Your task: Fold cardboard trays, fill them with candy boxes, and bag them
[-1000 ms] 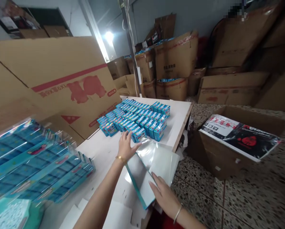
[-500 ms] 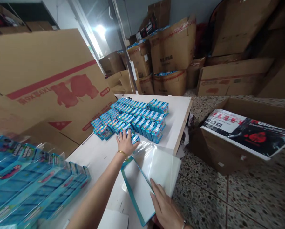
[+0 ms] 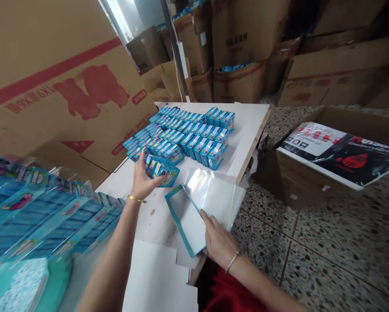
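My left hand (image 3: 142,180), with a gold bangle at the wrist, is closed around a short row of small blue candy boxes (image 3: 165,173), thumb on the near end and fingers at the far side. Behind it, several more rows of blue boxes (image 3: 181,130) stand on the white table (image 3: 246,125). My right hand (image 3: 218,242) grips the right side wall of a shallow blue-edged display box (image 3: 178,221) with a white inside. A clear plastic flap (image 3: 218,190) spreads out beyond that box to the right.
Filled display boxes (image 3: 51,208) are stacked at the left, above a turquoise basin (image 3: 60,277). A white card sheet (image 3: 158,277) lies at the near edge. A large carton (image 3: 93,95) stands behind. On the floor at right, an open carton (image 3: 298,182) holds printed packages (image 3: 344,156).
My left hand has drawn a row of boxes out of the group, towards me and to the left. My right hand stays at the display box. The view has tilted downward.
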Motion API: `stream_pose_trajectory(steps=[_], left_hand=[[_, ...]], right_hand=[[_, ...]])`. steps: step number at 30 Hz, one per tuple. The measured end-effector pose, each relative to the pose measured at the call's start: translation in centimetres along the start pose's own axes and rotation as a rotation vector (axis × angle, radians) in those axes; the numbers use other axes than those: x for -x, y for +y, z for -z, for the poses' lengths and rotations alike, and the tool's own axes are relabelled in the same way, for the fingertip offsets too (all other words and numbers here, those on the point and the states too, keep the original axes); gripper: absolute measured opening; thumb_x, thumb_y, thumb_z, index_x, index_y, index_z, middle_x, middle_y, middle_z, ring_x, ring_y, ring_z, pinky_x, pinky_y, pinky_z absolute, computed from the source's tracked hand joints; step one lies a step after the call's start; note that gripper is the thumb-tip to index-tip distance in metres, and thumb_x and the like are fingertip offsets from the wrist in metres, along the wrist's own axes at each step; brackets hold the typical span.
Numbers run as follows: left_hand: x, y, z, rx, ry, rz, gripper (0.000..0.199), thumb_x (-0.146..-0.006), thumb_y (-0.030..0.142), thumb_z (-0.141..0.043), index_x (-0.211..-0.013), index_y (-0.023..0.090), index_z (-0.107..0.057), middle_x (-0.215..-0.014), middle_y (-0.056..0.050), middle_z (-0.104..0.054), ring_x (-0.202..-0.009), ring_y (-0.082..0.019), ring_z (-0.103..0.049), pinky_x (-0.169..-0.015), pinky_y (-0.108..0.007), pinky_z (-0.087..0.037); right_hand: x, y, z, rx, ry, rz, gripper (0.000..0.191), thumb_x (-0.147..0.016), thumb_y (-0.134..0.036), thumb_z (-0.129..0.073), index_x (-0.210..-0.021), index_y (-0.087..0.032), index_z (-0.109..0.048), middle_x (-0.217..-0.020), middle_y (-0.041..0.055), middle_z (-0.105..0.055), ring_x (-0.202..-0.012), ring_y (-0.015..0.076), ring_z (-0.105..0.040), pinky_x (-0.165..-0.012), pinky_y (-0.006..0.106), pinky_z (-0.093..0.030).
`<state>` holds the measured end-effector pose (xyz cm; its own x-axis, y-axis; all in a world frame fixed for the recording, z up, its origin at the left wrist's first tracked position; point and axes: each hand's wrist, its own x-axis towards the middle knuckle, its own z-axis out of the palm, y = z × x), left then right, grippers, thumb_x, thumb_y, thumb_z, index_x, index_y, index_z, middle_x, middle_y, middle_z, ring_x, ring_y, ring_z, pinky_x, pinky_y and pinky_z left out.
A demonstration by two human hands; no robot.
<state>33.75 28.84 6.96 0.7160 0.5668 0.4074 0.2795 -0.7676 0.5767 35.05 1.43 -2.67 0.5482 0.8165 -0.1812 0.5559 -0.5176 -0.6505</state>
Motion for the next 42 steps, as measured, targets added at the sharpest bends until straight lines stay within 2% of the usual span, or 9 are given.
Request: stream_pose_trajectory(steps=[3, 5, 9, 13, 20, 26, 32, 37, 42], left_hand=[[3.3, 2.0, 3.1, -0.013, -0.135, -0.012, 0.111, -0.055, 0.045, -0.08, -0.146, 0.027, -0.019, -0.138, -0.01, -0.038, -0.129, -0.031, -0.037, -0.107, -0.047, -0.032], [5.2, 3.1, 3.7, -0.006, -0.253, 0.018, 0.109, -0.059, 0.044, -0.078, -0.146, 0.026, -0.015, -0.136, -0.01, -0.04, -0.126, -0.03, -0.041, -0.105, -0.047, -0.035], [7.1, 4.2, 2.8, -0.171, -0.464, 0.004, 0.102, -0.058, 0.041, -0.076, -0.144, 0.022, -0.024, -0.127, -0.011, -0.044, -0.118, -0.03, -0.046, -0.101, -0.047, -0.039], [6.8, 5.2, 1.4, -0.357, -0.602, -0.03, 0.092, -0.055, 0.047, -0.075, -0.136, 0.022, -0.04, -0.125, -0.011, -0.044, -0.113, -0.032, -0.046, -0.095, -0.045, -0.044], [5.7, 5.3, -0.2, -0.403, -0.56, 0.009, 0.098, -0.056, 0.045, -0.074, -0.141, 0.019, -0.033, -0.125, -0.012, -0.046, -0.114, -0.031, -0.045, -0.096, -0.045, -0.042], [6.1, 4.5, 0.0, -0.319, -0.548, -0.129, 0.091, -0.058, 0.05, -0.075, -0.137, 0.021, -0.04, -0.13, -0.012, -0.043, -0.118, -0.031, -0.043, -0.099, -0.047, -0.041], [5.4, 3.9, 0.2, -0.269, -0.617, -0.228, 0.084, -0.064, 0.052, -0.072, -0.136, 0.021, -0.042, -0.137, -0.015, -0.038, -0.124, -0.033, -0.039, -0.104, -0.05, -0.036], [5.3, 3.9, 0.2, -0.273, -0.773, -0.396, 0.092, -0.062, 0.048, -0.074, -0.141, 0.021, -0.034, -0.141, -0.017, -0.032, -0.128, -0.036, -0.034, -0.104, -0.053, -0.035], [5.6, 3.6, 0.0, -0.396, -0.767, -0.43, 0.089, -0.07, 0.046, -0.067, -0.144, 0.018, -0.027, -0.147, -0.018, -0.026, -0.137, -0.037, -0.021, -0.107, -0.053, -0.03]], right_hand=[[-0.5, -0.6, 0.8, 0.054, -0.065, -0.036, 0.057, -0.086, -0.012, -0.033, -0.142, -0.013, -0.03, -0.117, 0.0146, -0.053, -0.086, 0.021, -0.061, -0.069, 0.029, -0.046], [-0.7, -1.0, 1.2, 0.085, -0.096, -0.061, 0.055, -0.086, -0.012, -0.034, -0.141, -0.013, -0.032, -0.116, 0.0136, -0.052, -0.084, 0.0195, -0.061, -0.067, 0.028, -0.044], [-1.0, -1.5, 1.3, 0.101, -0.124, -0.059, 0.053, -0.088, -0.013, -0.034, -0.141, -0.014, -0.031, -0.117, 0.0136, -0.051, -0.085, 0.019, -0.06, -0.068, 0.027, -0.043], [-1.0, -2.1, 0.7, 0.11, -0.127, -0.058, 0.053, -0.087, -0.01, -0.034, -0.14, -0.012, -0.032, -0.118, 0.0149, -0.052, -0.088, 0.0194, -0.06, -0.069, 0.027, -0.044], [-1.2, -2.7, 0.9, 0.101, -0.165, -0.053, 0.051, -0.087, -0.011, -0.036, -0.138, -0.01, -0.034, -0.123, 0.016, -0.05, -0.094, 0.0213, -0.061, -0.072, 0.028, -0.045], [-0.9, -2.4, 0.8, 0.128, -0.146, -0.028, 0.052, -0.085, -0.017, -0.038, -0.137, -0.012, -0.037, -0.119, 0.0142, -0.049, -0.083, 0.0202, -0.062, -0.067, 0.03, -0.045], [-1.0, -2.2, 0.7, 0.112, -0.152, -0.011, 0.053, -0.083, -0.017, -0.039, -0.136, -0.009, -0.039, -0.121, 0.0147, -0.049, -0.086, 0.0206, -0.061, -0.068, 0.03, -0.046], [-1.0, -2.3, 0.6, 0.113, -0.16, -0.025, 0.054, -0.083, -0.019, -0.04, -0.136, -0.008, -0.039, -0.125, 0.016, -0.049, -0.09, 0.0219, -0.062, -0.072, 0.031, -0.047], [-1.0, -2.4, 0.5, 0.119, -0.137, -0.012, 0.055, -0.083, -0.019, -0.039, -0.137, -0.007, -0.038, -0.129, 0.0169, -0.048, -0.093, 0.0231, -0.061, -0.074, 0.032, -0.047]])
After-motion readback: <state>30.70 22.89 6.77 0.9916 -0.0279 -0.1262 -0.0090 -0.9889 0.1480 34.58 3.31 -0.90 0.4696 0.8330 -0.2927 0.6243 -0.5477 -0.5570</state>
